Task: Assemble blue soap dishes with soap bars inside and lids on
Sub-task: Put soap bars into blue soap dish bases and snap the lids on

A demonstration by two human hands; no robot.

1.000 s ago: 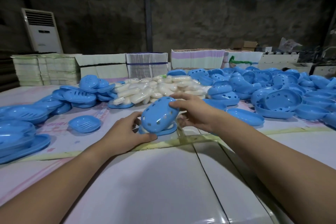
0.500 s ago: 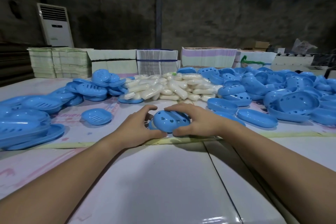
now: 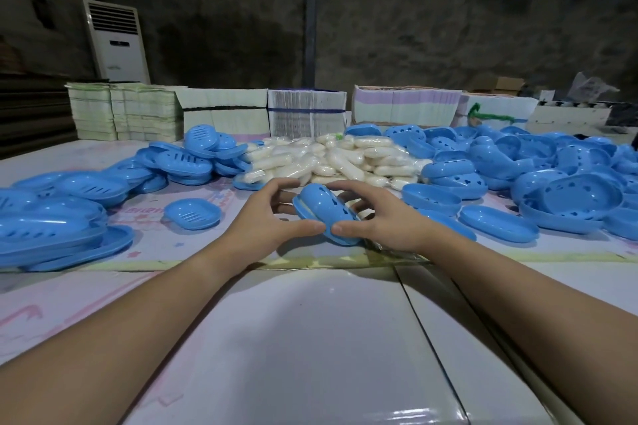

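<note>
Soap (image 3: 301, 208) mostly hidden under lid (image 3: 326, 212)

We find no readable text anywhere. The air conditioner (image 3: 117, 41) carries a small dark badge, too small to make out. The pink sheet (image 3: 145, 217) on the table has faint pink print near the lone soap dish (image 3: 192, 214), blurred beyond reading. The paper stacks (image 3: 307, 112) along the back show only edges and colour bands, no legible marks.
</note>
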